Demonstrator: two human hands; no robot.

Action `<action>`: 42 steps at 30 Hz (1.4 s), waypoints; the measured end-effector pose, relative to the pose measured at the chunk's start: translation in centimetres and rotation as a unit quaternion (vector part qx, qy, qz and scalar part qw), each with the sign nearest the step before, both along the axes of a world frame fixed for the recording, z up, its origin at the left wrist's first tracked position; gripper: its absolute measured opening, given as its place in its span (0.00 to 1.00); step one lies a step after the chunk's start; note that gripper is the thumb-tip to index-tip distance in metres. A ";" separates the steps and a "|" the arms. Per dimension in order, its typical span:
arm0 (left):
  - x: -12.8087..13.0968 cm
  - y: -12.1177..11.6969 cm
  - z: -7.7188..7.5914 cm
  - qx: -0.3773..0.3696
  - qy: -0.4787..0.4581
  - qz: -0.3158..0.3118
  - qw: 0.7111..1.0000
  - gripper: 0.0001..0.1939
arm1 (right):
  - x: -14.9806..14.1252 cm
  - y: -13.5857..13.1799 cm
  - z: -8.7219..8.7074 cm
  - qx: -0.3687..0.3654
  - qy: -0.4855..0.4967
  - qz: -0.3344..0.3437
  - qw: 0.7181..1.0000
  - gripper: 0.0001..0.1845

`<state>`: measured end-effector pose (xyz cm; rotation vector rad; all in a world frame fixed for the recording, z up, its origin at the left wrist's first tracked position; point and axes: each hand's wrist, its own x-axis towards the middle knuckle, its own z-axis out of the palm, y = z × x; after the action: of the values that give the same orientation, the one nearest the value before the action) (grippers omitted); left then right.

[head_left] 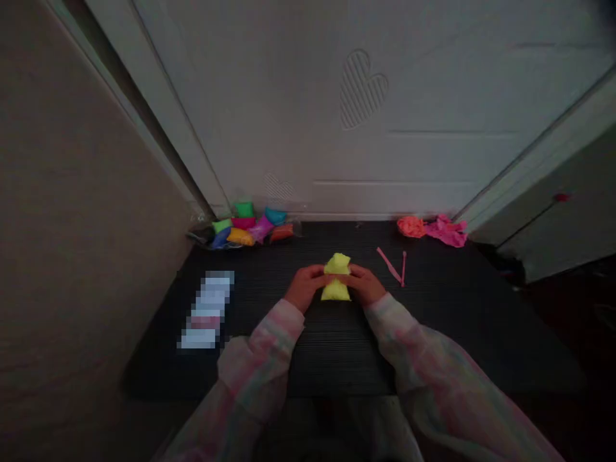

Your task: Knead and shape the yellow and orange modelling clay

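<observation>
A small yellow packet of modelling clay [336,291], pillow-shaped and pinched in at the middle, is held upright over the dark tabletop [346,366]. My left hand [306,286] grips it from the left side, and my right hand [367,284] grips it from the right. Both thumbs meet across the packet's front, while the other fingers curl behind it and are partly hidden. To the right of my right hand lie two slim pink modelling tools [389,264] [403,266], their near ends touching.
Several coloured clay packets [241,236] in clear plastic sit at the back left. A coral lump [411,226] and a crumpled pink piece [446,231] lie at the back right. A blurred-out pale rectangle [208,309] is at left. A white panel with hearts [298,128] stands behind.
</observation>
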<state>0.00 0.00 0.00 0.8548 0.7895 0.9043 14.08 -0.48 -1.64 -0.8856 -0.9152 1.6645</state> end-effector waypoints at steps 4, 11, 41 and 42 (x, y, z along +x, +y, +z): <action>0.3 -0.5 0.4 -0.025 -0.063 -0.017 0.998 0.07 | -1.0 -0.7 1.6 -0.036 0.058 0.036 0.997 0.09; 0.2 -0.5 0.8 -0.059 -0.122 -0.021 0.991 0.09 | -1.2 -0.7 2.1 -0.045 0.106 0.054 0.992 0.09; 0.3 -0.2 0.2 -0.047 -0.076 0.034 0.995 0.07 | -1.0 -0.2 0.7 -0.031 0.059 0.000 0.998 0.06; 0.3 -0.1 0.2 -0.040 -0.067 0.031 0.996 0.08 | -1.0 -0.2 0.6 -0.030 0.048 -0.003 0.998 0.06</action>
<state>0.26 -0.15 0.15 0.6961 0.7328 0.9682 13.06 -0.67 -1.04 -0.8412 -0.8004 1.7217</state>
